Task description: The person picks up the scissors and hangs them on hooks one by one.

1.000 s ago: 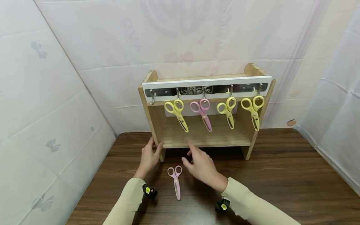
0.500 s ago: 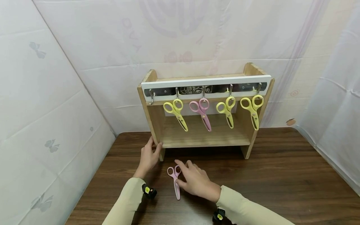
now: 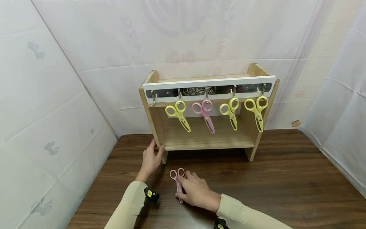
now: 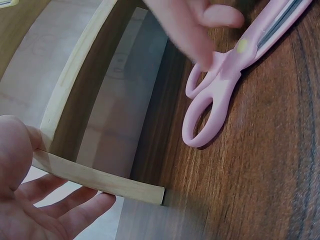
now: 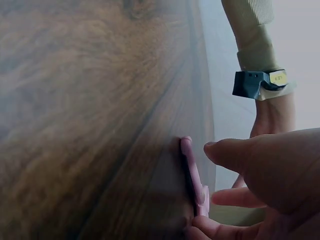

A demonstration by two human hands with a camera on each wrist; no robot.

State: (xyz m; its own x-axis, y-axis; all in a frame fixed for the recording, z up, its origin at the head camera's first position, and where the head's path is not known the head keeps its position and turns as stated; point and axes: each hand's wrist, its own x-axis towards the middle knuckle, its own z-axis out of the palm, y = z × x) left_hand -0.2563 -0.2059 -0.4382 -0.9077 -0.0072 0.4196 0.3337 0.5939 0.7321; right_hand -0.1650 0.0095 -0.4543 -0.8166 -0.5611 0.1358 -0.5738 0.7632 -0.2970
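Pink scissors lie on the table, handles toward the shelf; their handle loops and pivot show large in the left wrist view. My right hand is over them from the right, fingertips right at the pivot and blades. In the right wrist view the thumb stands apart from the scissors. My left hand grips the lower left side panel of a wooden shelf, thumb in front and fingers behind. Across the shelf's front runs a white hook rail, from which yellow scissors and other scissors hang.
Among those hanging are another pair of pink scissors and yellow scissors at the right end. The leftmost hook is bare. The dark wooden table extends to the right, with pale fabric walls behind and beside it.
My right hand has come down and toward me from the shelf's lower front edge to the pink scissors on the table. The left hand keeps its grip on the shelf.
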